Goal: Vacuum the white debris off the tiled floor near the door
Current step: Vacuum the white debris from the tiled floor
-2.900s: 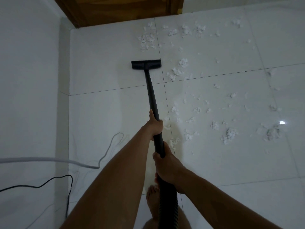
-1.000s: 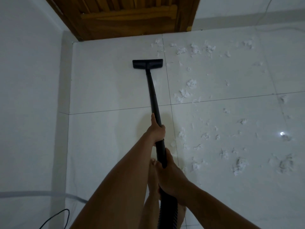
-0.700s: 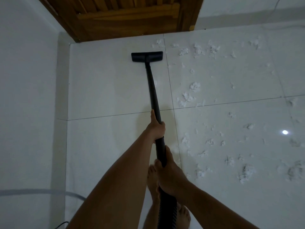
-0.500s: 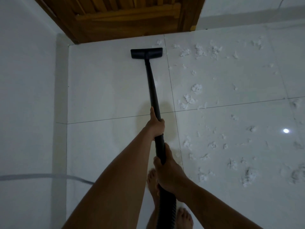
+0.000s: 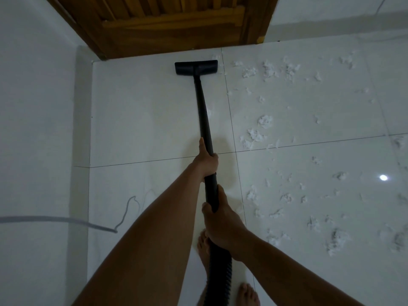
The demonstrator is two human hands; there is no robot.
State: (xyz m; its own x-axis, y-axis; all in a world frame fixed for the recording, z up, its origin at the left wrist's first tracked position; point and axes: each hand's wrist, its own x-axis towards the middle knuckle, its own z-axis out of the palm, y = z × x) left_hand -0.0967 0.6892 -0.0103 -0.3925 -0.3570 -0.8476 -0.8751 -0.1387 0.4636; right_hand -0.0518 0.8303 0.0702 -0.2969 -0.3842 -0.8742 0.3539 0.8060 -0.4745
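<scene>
The black vacuum head (image 5: 196, 67) lies flat on the white tiled floor (image 5: 141, 120), close to the wooden door (image 5: 172, 25). Its black tube (image 5: 204, 120) runs back toward me. My left hand (image 5: 206, 161) grips the tube midway. My right hand (image 5: 220, 224) grips it lower, where the ribbed hose (image 5: 220, 277) begins. White fluffy debris (image 5: 256, 135) is scattered over the tiles to the right of the tube, with a row of clumps (image 5: 268, 69) just right of the vacuum head.
A white wall (image 5: 37, 129) runs along the left, with a grey cable (image 5: 66, 220) trailing from it onto the floor. My bare feet (image 5: 248, 293) stand at the bottom by the hose. A light spot (image 5: 383, 177) reflects on the right tiles.
The vacuum head has been pushed forward over the left tile to just before the door, and the debris clump near the tile seam is gone. I have stepped forward; both hands kept their grip.
</scene>
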